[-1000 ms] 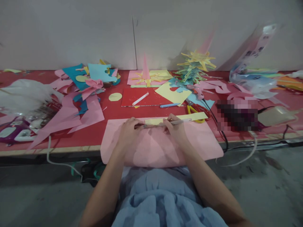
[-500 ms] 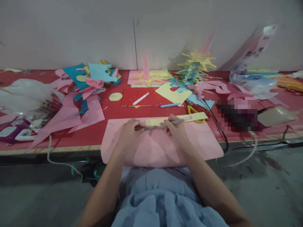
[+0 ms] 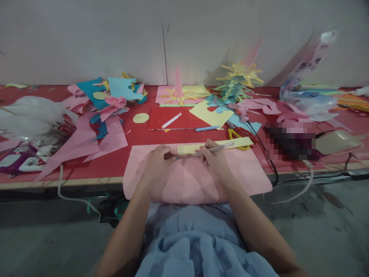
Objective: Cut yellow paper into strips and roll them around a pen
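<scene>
Right hand (image 3: 215, 157) pinches pen (image 3: 201, 152) against yellow strip (image 3: 215, 145); left hand (image 3: 158, 161) lies flat, fingers together, on pink sheet (image 3: 245, 173); scissors (image 3: 239, 133) near on counter (image 3: 138, 134).

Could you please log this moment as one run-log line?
left hand: pressing pink sheet | right hand: holding pen along yellow strip | scissors behind

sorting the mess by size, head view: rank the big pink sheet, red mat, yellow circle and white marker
1. big pink sheet
2. red mat
3. yellow circle and white marker: look alike in size, unranked.
</scene>
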